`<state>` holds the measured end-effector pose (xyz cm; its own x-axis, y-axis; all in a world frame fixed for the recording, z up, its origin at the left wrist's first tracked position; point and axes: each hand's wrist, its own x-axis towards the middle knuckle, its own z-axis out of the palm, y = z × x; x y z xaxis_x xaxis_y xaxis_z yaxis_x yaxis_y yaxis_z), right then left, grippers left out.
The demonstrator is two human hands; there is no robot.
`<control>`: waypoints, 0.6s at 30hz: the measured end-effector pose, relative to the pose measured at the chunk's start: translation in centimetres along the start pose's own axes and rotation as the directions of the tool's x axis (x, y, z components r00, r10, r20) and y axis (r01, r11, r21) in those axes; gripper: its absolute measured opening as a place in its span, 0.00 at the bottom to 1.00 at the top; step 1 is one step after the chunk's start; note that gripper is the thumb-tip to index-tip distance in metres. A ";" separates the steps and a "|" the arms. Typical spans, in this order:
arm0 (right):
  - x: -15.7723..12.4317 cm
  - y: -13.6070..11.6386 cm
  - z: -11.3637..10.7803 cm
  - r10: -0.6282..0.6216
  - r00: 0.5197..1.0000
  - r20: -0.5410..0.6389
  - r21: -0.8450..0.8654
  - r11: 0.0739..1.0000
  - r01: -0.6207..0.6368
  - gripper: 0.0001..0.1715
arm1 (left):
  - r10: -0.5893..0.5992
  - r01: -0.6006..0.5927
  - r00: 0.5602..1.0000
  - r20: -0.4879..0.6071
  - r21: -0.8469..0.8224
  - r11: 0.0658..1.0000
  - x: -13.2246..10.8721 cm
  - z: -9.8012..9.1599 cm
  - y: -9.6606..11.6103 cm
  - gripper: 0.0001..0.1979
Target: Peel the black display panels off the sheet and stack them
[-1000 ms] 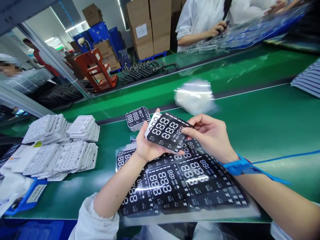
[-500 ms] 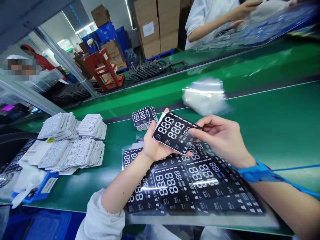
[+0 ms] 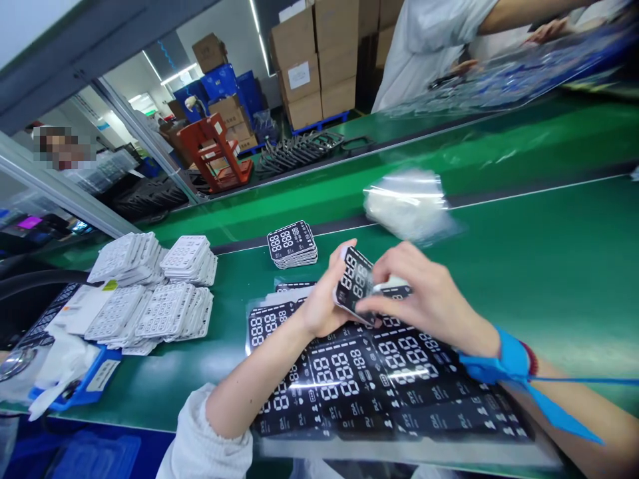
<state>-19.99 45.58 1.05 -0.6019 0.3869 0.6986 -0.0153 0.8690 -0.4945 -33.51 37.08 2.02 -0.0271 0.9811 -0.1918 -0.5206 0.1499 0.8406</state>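
My left hand (image 3: 322, 309) is closed around a small panel faced with a black display film (image 3: 351, 276) printed with white digits, now tilted steeply. Over the panel's right part, the fingers of my right hand (image 3: 424, 293) press in, covering some of the print. A blue wrist strap (image 3: 512, 356) with a cord circles my right wrist. Beneath both hands lie glossy black sheets (image 3: 339, 372) printed with rows of the same digits. Just beyond my left hand stands a neat stack of black-faced panels (image 3: 292, 243).
Several stacks of white cut-out plates (image 3: 167, 309) stand at left, beside a blue bin (image 3: 102, 376). A clear plastic bag (image 3: 407, 199) lies on the green bench (image 3: 549, 246). Across the bench are black frames (image 3: 299, 153), an orange stand (image 3: 212, 156) and a co-worker's arm (image 3: 519, 16).
The panel has turned from facing up to a steep tilt. My right hand has shifted left over it and down slightly. The co-worker's arm has moved, and the view has shifted slightly.
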 end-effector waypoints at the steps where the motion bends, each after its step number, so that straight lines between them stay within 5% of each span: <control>1: 0.1 -0.5 0.1 -0.062 0.996 0.066 0.043 0.997 0.059 0.20 | 0.030 -0.028 0.999 -0.040 0.056 0.998 -0.1 0.3 -0.3 0.24; 4: 0.1 -1.4 0.3 -0.128 0.978 0.166 0.105 0.988 0.111 0.16 | 0.112 -0.094 0.991 -0.072 0.217 0.972 -0.2 0.7 -0.9 0.23; 11: 0.3 -1.1 0.5 -0.079 0.978 0.192 0.171 0.984 0.046 0.18 | -0.031 0.031 1.000 -0.005 0.222 0.975 -0.2 0.4 -0.7 0.29; 15: 0.4 0.4 0.3 0.144 0.982 0.126 0.185 0.969 -0.166 0.17 | -0.013 0.016 1.000 -0.027 0.093 0.996 -0.5 -0.2 1.6 0.27; 18: 0.5 2.5 -0.3 0.399 0.916 -0.054 0.237 0.896 -0.376 0.19 | 0.090 -0.094 0.991 -0.097 -0.043 0.995 -0.7 -1.6 4.5 0.27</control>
<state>-20.11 48.05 0.34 -0.5143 0.7173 0.4701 0.0237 0.5599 -0.8282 -37.22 36.87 5.09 -0.1561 0.9741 -0.1636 -0.5516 0.0514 0.8325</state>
